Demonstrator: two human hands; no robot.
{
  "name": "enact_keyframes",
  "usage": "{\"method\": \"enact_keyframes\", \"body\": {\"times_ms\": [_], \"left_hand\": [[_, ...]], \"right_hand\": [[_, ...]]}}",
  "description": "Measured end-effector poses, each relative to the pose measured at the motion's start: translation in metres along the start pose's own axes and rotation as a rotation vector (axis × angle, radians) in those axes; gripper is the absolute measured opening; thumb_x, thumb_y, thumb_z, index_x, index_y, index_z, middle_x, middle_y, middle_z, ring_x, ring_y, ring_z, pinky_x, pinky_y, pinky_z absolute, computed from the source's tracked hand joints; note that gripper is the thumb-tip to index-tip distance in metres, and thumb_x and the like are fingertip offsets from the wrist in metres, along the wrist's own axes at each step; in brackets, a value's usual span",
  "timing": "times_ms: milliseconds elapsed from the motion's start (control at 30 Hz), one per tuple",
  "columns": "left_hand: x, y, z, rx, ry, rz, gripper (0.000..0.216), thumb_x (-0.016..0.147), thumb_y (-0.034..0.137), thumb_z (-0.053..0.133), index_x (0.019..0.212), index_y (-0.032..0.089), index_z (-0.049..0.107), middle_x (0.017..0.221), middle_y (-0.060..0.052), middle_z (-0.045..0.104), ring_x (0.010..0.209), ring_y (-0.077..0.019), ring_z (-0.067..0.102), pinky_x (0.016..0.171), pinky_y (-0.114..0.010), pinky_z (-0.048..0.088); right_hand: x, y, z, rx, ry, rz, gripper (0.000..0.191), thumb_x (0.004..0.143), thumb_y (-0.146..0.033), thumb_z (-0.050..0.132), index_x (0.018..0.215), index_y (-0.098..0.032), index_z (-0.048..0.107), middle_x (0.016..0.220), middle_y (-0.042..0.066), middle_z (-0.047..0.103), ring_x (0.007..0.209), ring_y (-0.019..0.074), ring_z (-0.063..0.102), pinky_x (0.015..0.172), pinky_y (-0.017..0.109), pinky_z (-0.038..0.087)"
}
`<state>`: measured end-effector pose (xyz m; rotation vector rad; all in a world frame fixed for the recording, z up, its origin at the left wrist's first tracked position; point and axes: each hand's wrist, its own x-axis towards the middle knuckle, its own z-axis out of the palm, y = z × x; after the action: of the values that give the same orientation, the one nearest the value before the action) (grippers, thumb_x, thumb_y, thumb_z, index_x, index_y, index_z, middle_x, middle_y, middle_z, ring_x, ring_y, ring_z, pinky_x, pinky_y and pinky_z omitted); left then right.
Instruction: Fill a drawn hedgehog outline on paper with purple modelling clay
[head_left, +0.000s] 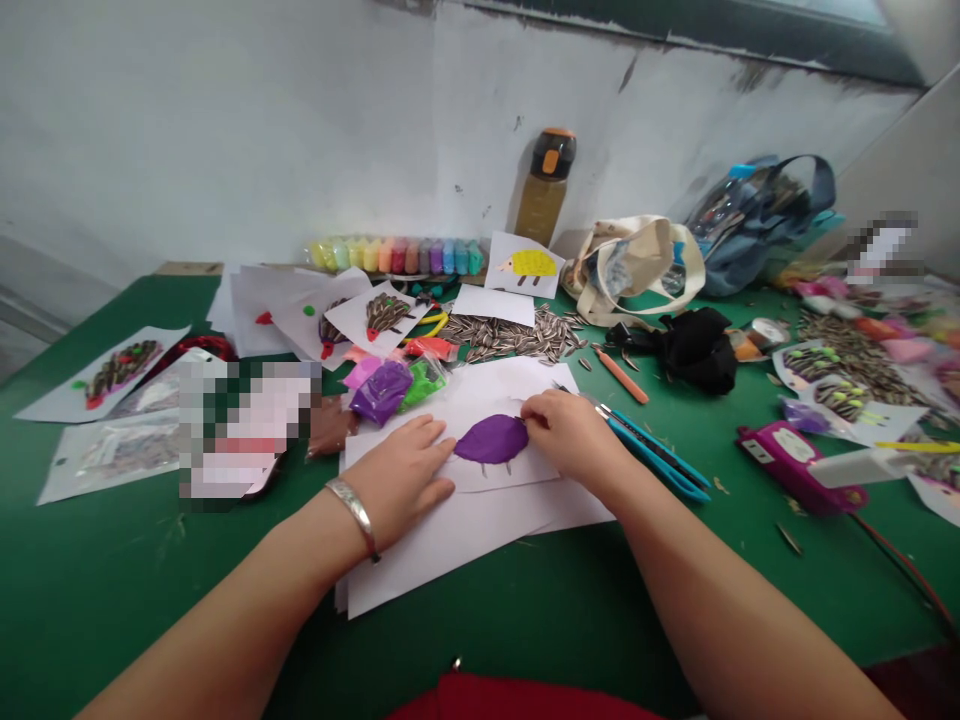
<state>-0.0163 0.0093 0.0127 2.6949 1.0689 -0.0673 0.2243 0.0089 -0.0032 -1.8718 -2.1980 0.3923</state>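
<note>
Oval point(493, 439), purple, on white paper point(532, 466) at my twelve o'clock | long axis roughly nine-to-three | my left hand point(409, 470) lies flat, fingers loose, beside nine-o'clock tip | my right hand point(568, 432), fingers bunched, meets three-o'clock tip, nearer; grip: cannot tell

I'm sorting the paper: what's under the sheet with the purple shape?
More white sheets show past the near edge of that sheet, lying on the green table. Their parts beneath it and the left hand can't be seen.

Bare forearms point(247, 590), one bangle point(355, 508)
Silver and shiny, around the left wrist point(341, 535); red clothing point(517, 700) shows below.
</note>
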Motion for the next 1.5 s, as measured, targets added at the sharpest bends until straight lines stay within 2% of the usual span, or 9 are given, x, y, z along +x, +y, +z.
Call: {"method": "enact_keyframes", "body": {"times_ms": [133,933,1300,1500], "left_hand": [[0.0,0.001,-0.001,0.011,-0.032,-0.004,0.035,0.089,0.027,0.053,0.118,0.01,0.059,0.124,-0.017,0.054,0.121,-0.03,0.045,0.107,-0.042,0.034],[0.0,0.002,-0.002,0.023,-0.046,-0.022,0.038,0.089,0.028,0.054,0.121,0.008,0.058,0.128,-0.017,0.053,0.124,-0.0304,0.043,0.107,-0.042,0.033],[-0.001,0.0,0.002,0.009,-0.025,-0.022,0.041,0.088,0.029,0.054,0.124,0.008,0.057,0.132,-0.019,0.052,0.127,-0.0315,0.042,0.108,-0.044,0.032],[0.001,0.0,0.003,0.01,-0.019,-0.017,0.041,0.088,0.028,0.055,0.123,0.008,0.058,0.132,-0.02,0.052,0.127,-0.0325,0.043,0.108,-0.046,0.034]], "right_hand": [[-0.002,0.0,-0.001,-0.018,-0.009,0.008,0.023,0.081,-0.013,0.046,0.082,-0.02,0.068,0.084,0.004,0.065,0.078,0.0164,0.057,0.068,0.025,0.036],[-0.009,-0.002,-0.005,-0.012,-0.044,0.024,0.017,0.077,-0.012,0.048,0.076,-0.02,0.063,0.076,0.003,0.063,0.071,0.0151,0.053,0.061,0.025,0.029],[-0.009,0.002,-0.017,-0.04,-0.108,0.056,0.018,0.082,-0.018,0.045,0.069,-0.021,0.058,0.073,0.003,0.064,0.07,0.016,0.053,0.059,0.026,0.027],[-0.013,0.006,-0.026,0.016,-0.224,0.041,0.019,0.081,-0.018,0.043,0.069,-0.022,0.056,0.07,0.001,0.063,0.065,0.0141,0.051,0.056,0.025,0.026]]}}
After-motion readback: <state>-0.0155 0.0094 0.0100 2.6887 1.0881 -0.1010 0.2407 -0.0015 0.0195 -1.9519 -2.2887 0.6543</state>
